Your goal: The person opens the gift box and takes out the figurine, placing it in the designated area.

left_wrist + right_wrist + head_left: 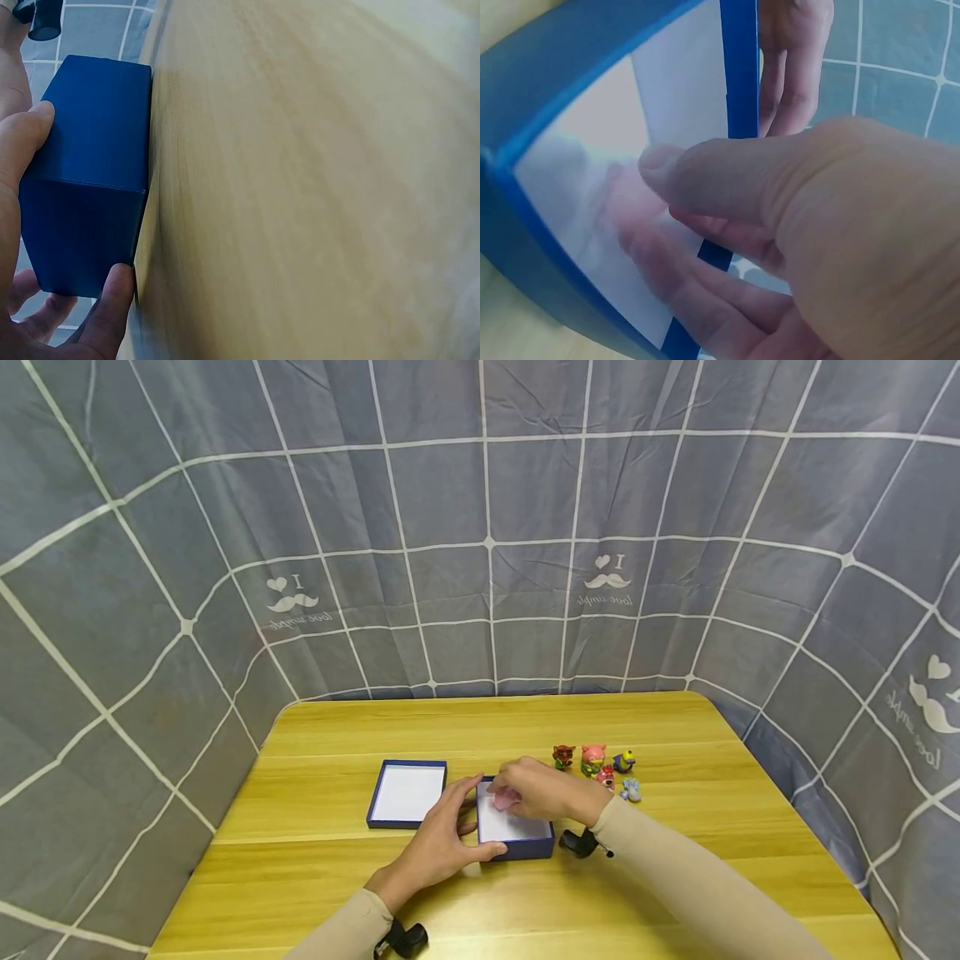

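My left hand (442, 842) steadies a blue box (529, 850) with a white inside. In the left wrist view the thumb presses one wall of the box (94, 131) and the fingers wrap its other side. My right hand (542, 789) reaches inside the open top. Between its thumb and fingers it pinches a small pink thing (506, 799), partly covered by the hand. In the right wrist view this pink thing (634, 196) is blurred against the white lining, and I cannot tell its kind.
Left of the box lies a shallow blue lid (408, 793), white side up. Several small toy figures stand to the right, among them a pink pig-like one (593, 755), a dark red one (563, 757) and a grey-blue one (632, 790). A grey checked curtain (450, 585) surrounds the wooden table (330, 868).
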Motion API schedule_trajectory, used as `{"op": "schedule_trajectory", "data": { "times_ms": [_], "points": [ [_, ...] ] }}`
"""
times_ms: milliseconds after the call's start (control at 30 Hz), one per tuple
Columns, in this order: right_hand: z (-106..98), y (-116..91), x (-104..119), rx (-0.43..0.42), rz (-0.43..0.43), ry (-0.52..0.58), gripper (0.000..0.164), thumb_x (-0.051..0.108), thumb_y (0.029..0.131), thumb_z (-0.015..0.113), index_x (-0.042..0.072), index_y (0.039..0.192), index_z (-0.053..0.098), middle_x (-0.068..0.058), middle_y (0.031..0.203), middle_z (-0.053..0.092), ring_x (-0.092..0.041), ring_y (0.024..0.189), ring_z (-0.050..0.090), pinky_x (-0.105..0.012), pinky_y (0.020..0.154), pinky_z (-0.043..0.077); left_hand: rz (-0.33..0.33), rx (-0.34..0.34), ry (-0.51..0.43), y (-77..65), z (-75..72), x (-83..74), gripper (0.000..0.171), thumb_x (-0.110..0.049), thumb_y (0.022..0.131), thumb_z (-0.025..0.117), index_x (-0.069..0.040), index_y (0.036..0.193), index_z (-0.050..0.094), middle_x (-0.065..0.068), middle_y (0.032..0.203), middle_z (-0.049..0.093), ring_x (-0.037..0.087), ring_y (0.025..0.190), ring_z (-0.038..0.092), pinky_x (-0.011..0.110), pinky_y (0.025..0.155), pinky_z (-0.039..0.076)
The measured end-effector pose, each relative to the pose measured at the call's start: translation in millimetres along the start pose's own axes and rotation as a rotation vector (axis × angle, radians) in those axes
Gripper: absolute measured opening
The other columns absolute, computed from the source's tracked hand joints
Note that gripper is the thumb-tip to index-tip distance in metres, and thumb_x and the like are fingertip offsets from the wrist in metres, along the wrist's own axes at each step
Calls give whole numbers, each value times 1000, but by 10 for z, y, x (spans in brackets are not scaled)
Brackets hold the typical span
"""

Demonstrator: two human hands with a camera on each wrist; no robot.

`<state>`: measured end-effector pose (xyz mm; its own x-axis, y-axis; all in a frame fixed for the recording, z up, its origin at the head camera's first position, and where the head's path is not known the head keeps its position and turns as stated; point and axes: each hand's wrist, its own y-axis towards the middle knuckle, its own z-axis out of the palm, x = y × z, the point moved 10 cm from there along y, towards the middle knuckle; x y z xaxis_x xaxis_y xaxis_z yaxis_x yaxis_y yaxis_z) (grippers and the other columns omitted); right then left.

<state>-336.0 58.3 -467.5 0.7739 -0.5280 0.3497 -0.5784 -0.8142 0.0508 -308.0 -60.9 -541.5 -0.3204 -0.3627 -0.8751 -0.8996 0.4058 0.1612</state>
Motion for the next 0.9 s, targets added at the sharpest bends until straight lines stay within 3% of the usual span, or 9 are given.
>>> {"op": "schedule_trajectory", "data": {
  "times_ms": [133, 400, 600, 900],
  "points": [
    [37, 28, 3, 47, -4, 19, 27, -2, 110, 77, -6, 136, 83, -20, 125, 84, -22, 105, 84, -18, 87, 70, -3, 3, -6, -2, -4, -8, 113, -37, 96, 100, -9, 183, 34, 17, 182, 41, 39, 161, 58, 36, 120, 66],
    [140, 58, -35, 112, 19, -21, 15, -2, 104, 85, 0, 119, 88, -9, 96, 86, -1, 72, 61, -14, 63, 53, 2, -2, -4, -11, 0, -21, 113, -37, 96, 101, -9, 183, 34, 18, 182, 41, 39, 160, 59, 34, 119, 67],
    [170, 60, -64, 123, 66, 2, 25, -2, 104, 84, 1, 129, 88, -10, 105, 89, -1, 79, 70, -13, 71, 60, -2, -6, 2, -13, 3, -7, 113, -38, 96, 101, -9, 183, 35, 17, 182, 42, 38, 159, 59, 35, 119, 67],
    [205, 153, -35, 88, 56, 26, 5, 9, 105, 89, 5, 107, 85, -8, 99, 87, -3, 82, 74, -14, 73, 63, 11, -8, -5, -6, 4, -15, 114, -37, 95, 101, -8, 182, 35, 17, 182, 41, 38, 160, 59, 34, 119, 66]
  ]
}}
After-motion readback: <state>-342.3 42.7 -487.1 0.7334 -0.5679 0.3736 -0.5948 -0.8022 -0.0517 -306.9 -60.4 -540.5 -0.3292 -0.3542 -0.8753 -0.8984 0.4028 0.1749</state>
